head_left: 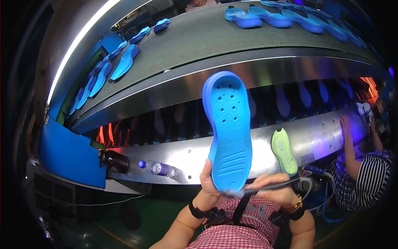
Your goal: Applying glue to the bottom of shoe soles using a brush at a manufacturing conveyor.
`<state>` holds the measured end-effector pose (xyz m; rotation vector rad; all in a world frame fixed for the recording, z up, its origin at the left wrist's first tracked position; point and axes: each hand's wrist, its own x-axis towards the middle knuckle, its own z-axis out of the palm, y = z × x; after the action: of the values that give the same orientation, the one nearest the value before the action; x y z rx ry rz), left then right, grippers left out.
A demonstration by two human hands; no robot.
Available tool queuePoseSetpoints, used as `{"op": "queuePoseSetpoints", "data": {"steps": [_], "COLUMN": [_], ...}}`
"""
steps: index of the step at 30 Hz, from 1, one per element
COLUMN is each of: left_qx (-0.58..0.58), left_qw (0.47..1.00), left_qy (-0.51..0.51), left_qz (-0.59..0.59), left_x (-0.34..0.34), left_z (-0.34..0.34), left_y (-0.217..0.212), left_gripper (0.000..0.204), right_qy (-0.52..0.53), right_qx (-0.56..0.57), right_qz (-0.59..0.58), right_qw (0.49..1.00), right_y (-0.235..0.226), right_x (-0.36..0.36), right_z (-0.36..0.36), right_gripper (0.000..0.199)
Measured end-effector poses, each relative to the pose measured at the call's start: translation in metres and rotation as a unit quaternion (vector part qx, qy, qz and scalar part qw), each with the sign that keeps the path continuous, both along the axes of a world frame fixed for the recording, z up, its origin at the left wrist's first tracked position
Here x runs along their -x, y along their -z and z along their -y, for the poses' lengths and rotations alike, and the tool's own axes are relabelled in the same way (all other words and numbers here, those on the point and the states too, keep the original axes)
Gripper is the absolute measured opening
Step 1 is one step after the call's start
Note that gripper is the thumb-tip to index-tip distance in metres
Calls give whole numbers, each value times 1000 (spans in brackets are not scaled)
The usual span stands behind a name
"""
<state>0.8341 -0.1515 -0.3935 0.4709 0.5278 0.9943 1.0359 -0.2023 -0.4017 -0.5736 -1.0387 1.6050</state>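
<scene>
My left hand [209, 178] grips the toe or heel end of a blue shoe sole [230, 124], its thumb along the left edge. The sole stands upright, showing a recessed inner face with several small holes at the top and slanted ridges lower down. In my right hand [275, 190] is a dark-handled brush [252, 191]. Its pale, blurred tip touches or nearly touches the sole's lower edge; I cannot tell which. Closest to my right hand on the metal ledge [199, 159] lies a light green sole [284, 151].
A clear bottle [161, 169] and a dark flask [114, 161] lie on the ledge to the left. Blue soles [124, 63] line the upper belt [186, 41]. Behind the ledge, more soles [283, 101] sit between glowing red ends. At right, a co-worker's arm [351, 149] reaches over the ledge.
</scene>
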Motion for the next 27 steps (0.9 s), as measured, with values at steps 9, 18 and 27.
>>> {"op": "queuePoseSetpoints", "data": {"steps": [9,18,27], "left_qx": [-44,130,162], "left_qw": [998,974,904], "left_qy": [4,176,319], "left_qz": [-36,-62,-233], "left_x": [1,10,2], "left_z": [-12,-23,-24], "left_y": [-5,-14,-43], "left_gripper": [71,57,62], "right_qy": [-19,-48,-180], "right_qx": [-39,-244,-231], "right_qz": [131,206,227], "right_qw": [990,946,929], "right_y": [4,-8,-8], "right_x": [-9,-21,-38], "right_z": [-6,-19,-27], "right_gripper": [25,25,22]}}
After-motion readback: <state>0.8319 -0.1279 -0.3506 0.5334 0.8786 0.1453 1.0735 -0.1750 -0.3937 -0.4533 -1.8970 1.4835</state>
